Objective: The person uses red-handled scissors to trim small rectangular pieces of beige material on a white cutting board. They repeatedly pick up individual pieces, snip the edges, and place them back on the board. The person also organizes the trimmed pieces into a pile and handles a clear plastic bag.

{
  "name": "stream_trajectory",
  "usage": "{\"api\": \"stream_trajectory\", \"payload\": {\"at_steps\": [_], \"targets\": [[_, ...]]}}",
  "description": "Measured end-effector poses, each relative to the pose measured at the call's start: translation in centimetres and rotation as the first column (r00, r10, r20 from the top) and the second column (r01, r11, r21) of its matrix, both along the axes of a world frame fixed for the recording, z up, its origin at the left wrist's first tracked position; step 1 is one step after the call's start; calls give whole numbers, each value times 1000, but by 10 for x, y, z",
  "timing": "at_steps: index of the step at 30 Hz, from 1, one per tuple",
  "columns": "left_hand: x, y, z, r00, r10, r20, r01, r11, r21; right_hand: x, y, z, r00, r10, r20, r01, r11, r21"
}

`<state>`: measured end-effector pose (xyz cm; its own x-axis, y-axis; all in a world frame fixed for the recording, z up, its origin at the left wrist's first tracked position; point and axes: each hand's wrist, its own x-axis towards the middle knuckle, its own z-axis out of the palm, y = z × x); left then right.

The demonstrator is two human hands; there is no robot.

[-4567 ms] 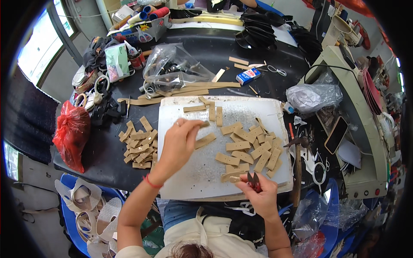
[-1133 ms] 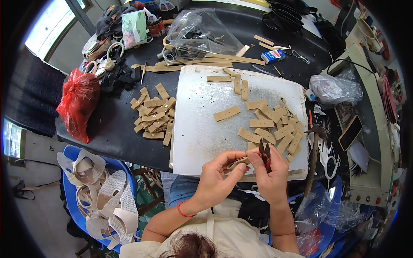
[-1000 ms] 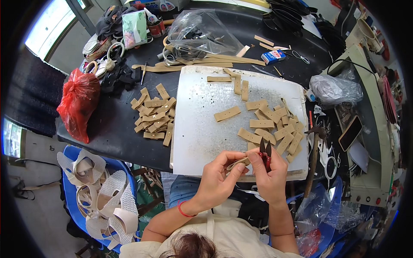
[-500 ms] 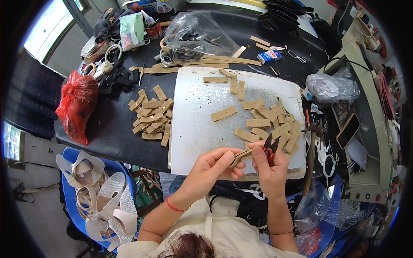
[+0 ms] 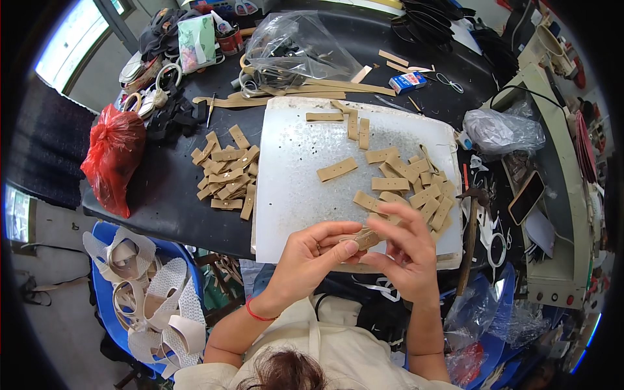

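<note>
Above the near edge of the white board [image 5: 286,201], my left hand [image 5: 309,257] pinches a short tan strap piece [image 5: 368,241] between thumb and fingers. My right hand [image 5: 411,260] is just right of it, thumb and fingers spread and slightly smeared by motion. No tool shows in the right hand. Beyond it lies a heap of tan strap pieces with small holes [image 5: 398,170]. A single strap piece [image 5: 337,169] lies apart, left of the heap. On the black table left of the board is another heap of folded tan strap pieces [image 5: 229,174].
A hammer [image 5: 469,227] and white-handled scissors [image 5: 495,244] lie right of the board. Long tan strips [image 5: 312,91] and a clear plastic bag [image 5: 305,45] are behind it. A red bag [image 5: 114,162] sits at the table's left, above a blue basket [image 5: 104,279] of pale woven straps.
My right hand's fingers have opened and spread, and the dark-bladed, red-handled tool it held is out of sight. The left hand keeps the strap piece, now turned differently.
</note>
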<state>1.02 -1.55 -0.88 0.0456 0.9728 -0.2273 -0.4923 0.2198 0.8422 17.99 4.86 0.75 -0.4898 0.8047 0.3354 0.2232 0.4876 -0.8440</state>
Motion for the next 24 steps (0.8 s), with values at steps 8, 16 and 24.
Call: {"api": "stream_trajectory", "payload": {"at_steps": [8, 16, 24], "targets": [[8, 1, -9, 986, 161, 30, -162, 985, 53, -15, -18, -25, 983, -176, 58, 161, 965, 208], [3, 3, -4, 998, 48, -48, -42, 993, 111, -5, -7, -14, 935, -233, -267, -11, 735, -678], [-5, 3, 0, 944, -40, -327, 61, 997, 54, -14, -19, -25, 899, -303, -318, 24, 757, -653]]}}
